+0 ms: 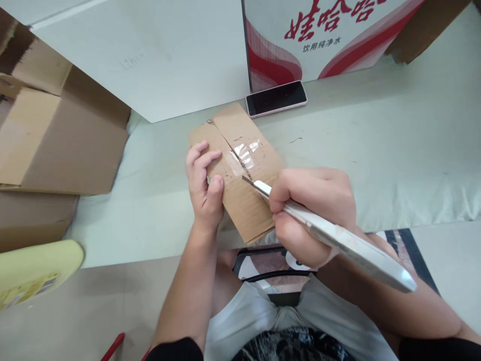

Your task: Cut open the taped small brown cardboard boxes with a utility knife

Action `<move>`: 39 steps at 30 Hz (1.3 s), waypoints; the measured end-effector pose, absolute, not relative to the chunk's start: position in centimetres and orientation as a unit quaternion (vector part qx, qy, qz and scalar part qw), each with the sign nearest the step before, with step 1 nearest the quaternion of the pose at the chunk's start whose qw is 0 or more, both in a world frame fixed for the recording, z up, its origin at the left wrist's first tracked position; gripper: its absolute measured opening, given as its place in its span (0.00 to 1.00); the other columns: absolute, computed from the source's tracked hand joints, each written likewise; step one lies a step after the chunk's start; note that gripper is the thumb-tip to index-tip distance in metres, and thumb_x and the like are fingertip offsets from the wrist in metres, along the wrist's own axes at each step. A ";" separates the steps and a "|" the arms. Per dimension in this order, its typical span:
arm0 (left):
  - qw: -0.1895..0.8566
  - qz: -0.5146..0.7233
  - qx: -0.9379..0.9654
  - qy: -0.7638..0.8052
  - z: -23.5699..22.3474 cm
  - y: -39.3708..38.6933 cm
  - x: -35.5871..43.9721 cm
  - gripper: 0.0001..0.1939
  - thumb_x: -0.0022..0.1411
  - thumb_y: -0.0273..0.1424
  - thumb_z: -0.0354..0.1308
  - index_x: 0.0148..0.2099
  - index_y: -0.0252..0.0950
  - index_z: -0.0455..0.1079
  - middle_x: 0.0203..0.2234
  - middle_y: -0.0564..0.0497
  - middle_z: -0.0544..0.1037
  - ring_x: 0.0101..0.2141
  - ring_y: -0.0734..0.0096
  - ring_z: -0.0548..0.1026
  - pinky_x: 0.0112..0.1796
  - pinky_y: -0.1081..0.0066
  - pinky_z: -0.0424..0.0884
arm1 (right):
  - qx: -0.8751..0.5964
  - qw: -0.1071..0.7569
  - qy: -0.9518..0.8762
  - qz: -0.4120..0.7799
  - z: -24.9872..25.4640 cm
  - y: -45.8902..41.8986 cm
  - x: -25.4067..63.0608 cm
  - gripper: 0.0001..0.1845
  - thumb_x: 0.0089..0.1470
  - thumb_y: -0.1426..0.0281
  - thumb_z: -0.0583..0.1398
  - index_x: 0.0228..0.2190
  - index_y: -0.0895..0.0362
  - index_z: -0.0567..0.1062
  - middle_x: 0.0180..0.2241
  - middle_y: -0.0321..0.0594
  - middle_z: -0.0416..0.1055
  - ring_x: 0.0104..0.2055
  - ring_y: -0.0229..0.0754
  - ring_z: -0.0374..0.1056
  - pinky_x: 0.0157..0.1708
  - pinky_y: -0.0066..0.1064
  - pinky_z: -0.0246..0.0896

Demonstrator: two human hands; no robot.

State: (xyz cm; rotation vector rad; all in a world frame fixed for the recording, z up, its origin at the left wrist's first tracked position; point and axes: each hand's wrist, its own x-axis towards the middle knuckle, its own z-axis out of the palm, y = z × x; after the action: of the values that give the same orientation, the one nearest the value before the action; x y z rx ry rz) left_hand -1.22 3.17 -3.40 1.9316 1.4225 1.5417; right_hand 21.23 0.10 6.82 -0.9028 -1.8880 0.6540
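A small brown cardboard box (246, 213) lies tilted near the table's front edge, its top seam running away from me. Clear tape (246, 155) crosses the middle of that seam, which looks partly slit. My left hand (206, 185) grips the box's left side, thumb near the lower edge and fingers over the top. In my right hand (311, 215) is a white utility knife (345, 245), held like a pen with its blade out. The blade tip rests at or just above the seam, on my side of the tape; actual contact is hard to make out.
A phone (277, 99) lies beyond the box, against a white carton with red lettering (330, 40). Large cardboard boxes (75, 140) stand at the left, near a pale yellow bottle (41, 271). A white panel (150, 55) stands behind on the pale table cover (394, 150).
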 end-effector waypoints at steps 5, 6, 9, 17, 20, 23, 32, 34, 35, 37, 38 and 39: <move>0.122 0.540 0.681 0.480 -3.8 3.3 -1.3 0.26 0.71 0.56 0.51 0.58 0.49 0.75 0.61 0.49 0.72 0.66 0.47 0.70 0.67 0.44 0.66 | -0.350 0.480 -0.755 0.279 6.6 0.2 21.0 0.10 0.46 0.75 0.56 0.24 0.52 0.58 0.19 0.28 0.55 0.19 0.31 0.46 0.20 0.28 0.47; 0.130 0.538 0.675 0.488 -3.6 3.3 -1.3 0.26 0.70 0.57 0.52 0.58 0.49 0.75 0.61 0.49 0.73 0.66 0.46 0.70 0.68 0.42 0.65 | -0.348 0.483 -0.752 0.282 6.6 0.2 21.0 0.10 0.45 0.75 0.56 0.24 0.52 0.58 0.19 0.28 0.55 0.20 0.31 0.46 0.20 0.28 0.48; 0.150 0.539 0.662 0.499 -3.1 3.0 -1.0 0.26 0.68 0.59 0.54 0.57 0.49 0.75 0.61 0.48 0.73 0.67 0.44 0.70 0.68 0.40 0.65 | -0.356 0.473 -0.758 0.275 6.6 0.1 20.8 0.12 0.48 0.75 0.57 0.25 0.52 0.58 0.19 0.28 0.54 0.20 0.33 0.47 0.21 0.30 0.48; 0.155 0.540 0.657 0.503 -2.9 3.0 -0.8 0.25 0.68 0.59 0.54 0.56 0.51 0.75 0.61 0.48 0.73 0.67 0.48 0.69 0.69 0.45 0.65 | -0.343 0.471 -0.769 0.263 6.8 0.2 20.9 0.13 0.46 0.78 0.57 0.26 0.52 0.57 0.20 0.28 0.55 0.20 0.32 0.47 0.22 0.29 0.49; 0.144 0.541 0.665 0.494 -3.2 3.1 -1.0 0.24 0.69 0.57 0.53 0.57 0.52 0.75 0.61 0.49 0.73 0.66 0.48 0.70 0.68 0.45 0.67 | -0.341 0.479 -0.764 0.264 6.8 0.3 20.8 0.12 0.44 0.79 0.56 0.25 0.52 0.57 0.20 0.28 0.55 0.20 0.32 0.48 0.22 0.28 0.49; 0.135 0.542 0.666 0.495 -3.3 3.2 -1.0 0.27 0.68 0.60 0.53 0.57 0.51 0.75 0.61 0.48 0.73 0.68 0.46 0.69 0.67 0.45 0.68 | -0.332 0.488 -0.761 0.270 6.8 0.4 20.7 0.11 0.42 0.78 0.54 0.25 0.53 0.58 0.20 0.28 0.55 0.21 0.30 0.47 0.22 0.26 0.50; 0.133 0.534 0.680 0.485 -3.1 3.1 -1.1 0.24 0.70 0.56 0.52 0.58 0.50 0.74 0.62 0.49 0.73 0.66 0.48 0.70 0.67 0.44 0.68 | -0.334 0.483 -0.765 0.265 6.7 0.3 20.9 0.12 0.43 0.79 0.56 0.26 0.52 0.57 0.20 0.28 0.55 0.20 0.32 0.48 0.22 0.27 0.49; 0.135 0.538 0.670 0.493 -3.4 3.2 -1.2 0.27 0.68 0.59 0.53 0.57 0.50 0.75 0.61 0.48 0.74 0.67 0.45 0.69 0.66 0.43 0.68 | -0.336 0.480 -0.766 0.264 6.7 0.3 20.8 0.13 0.43 0.79 0.56 0.26 0.52 0.57 0.20 0.29 0.56 0.20 0.32 0.48 0.21 0.28 0.49; 0.138 0.540 0.668 0.494 -3.5 3.2 -1.2 0.27 0.67 0.60 0.53 0.56 0.50 0.75 0.61 0.48 0.74 0.68 0.44 0.69 0.66 0.43 0.68 | -0.335 0.483 -0.765 0.265 6.7 0.3 20.8 0.13 0.43 0.79 0.56 0.25 0.52 0.57 0.20 0.29 0.55 0.20 0.32 0.48 0.21 0.28 0.49; 0.147 0.541 0.665 0.493 -3.5 3.2 -1.2 0.27 0.68 0.60 0.53 0.57 0.50 0.75 0.61 0.47 0.73 0.68 0.43 0.68 0.67 0.42 0.67 | -0.331 0.489 -0.762 0.265 6.7 0.3 20.7 0.12 0.43 0.79 0.55 0.25 0.52 0.57 0.20 0.28 0.55 0.21 0.31 0.47 0.22 0.27 0.50; 0.150 0.542 0.665 0.491 -3.5 3.2 -1.1 0.27 0.68 0.60 0.53 0.57 0.50 0.75 0.62 0.48 0.73 0.68 0.44 0.68 0.68 0.42 0.66 | -0.330 0.491 -0.762 0.265 6.7 0.3 20.7 0.11 0.43 0.79 0.55 0.25 0.52 0.57 0.20 0.28 0.55 0.21 0.31 0.47 0.22 0.26 0.50; 0.152 0.543 0.666 0.488 -3.4 3.1 -1.1 0.27 0.68 0.59 0.53 0.57 0.49 0.74 0.62 0.48 0.73 0.69 0.44 0.68 0.68 0.42 0.65 | -0.331 0.491 -0.761 0.264 6.7 0.3 20.7 0.11 0.43 0.79 0.54 0.24 0.53 0.58 0.20 0.28 0.54 0.21 0.30 0.47 0.22 0.26 0.50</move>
State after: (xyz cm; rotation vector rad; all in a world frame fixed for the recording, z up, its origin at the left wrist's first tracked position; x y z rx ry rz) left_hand -1.09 3.11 -3.42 1.9120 1.3999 1.5597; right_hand 20.65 0.31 6.69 -0.8048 -1.8479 0.6412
